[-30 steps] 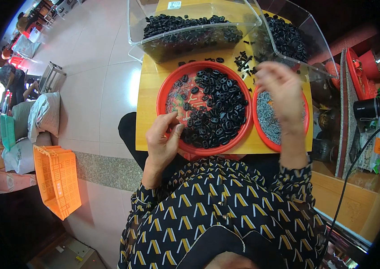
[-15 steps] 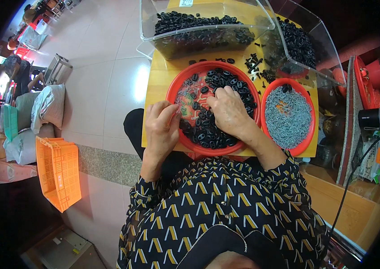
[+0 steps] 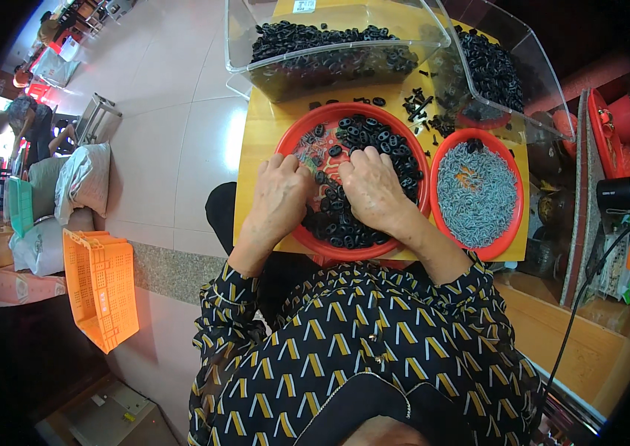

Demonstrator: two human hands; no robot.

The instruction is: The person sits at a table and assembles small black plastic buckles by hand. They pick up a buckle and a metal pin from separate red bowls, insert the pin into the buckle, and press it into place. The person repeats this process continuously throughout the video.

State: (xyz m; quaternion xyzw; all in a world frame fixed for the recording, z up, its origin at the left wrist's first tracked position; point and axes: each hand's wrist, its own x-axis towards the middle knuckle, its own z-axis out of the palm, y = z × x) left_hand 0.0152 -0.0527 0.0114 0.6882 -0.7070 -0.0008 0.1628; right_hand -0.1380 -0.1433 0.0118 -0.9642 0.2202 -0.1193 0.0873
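A round red tray [image 3: 354,108] lies before me, with many small black oval pieces with holes [image 3: 341,223] and some small silvery screws [image 3: 309,151] on its patterned bottom. Over its left side is my left hand [image 3: 281,195], fingers curled down and closed. My right hand [image 3: 377,189] is closed too, above the black pieces at the middle. The backs of both hands hide whatever the fingertips grip. Just right of that tray, a smaller red oval tray [image 3: 518,201] holds a heap of silvery screws [image 3: 478,197] and a few black pieces.
Two clear plastic bins [image 3: 345,56] [image 3: 497,78] full of black pieces stand at the table's far side. Loose black pins [image 3: 417,104] lie on the yellow table [image 3: 254,134]. An orange crate [image 3: 103,290] and stuffed sacks [image 3: 83,182] are on the left; a black cable [image 3: 579,297] hangs at right.
My left hand has moved right and turned its fingers downward, closer to my right hand. My right hand has shifted slightly down and left.
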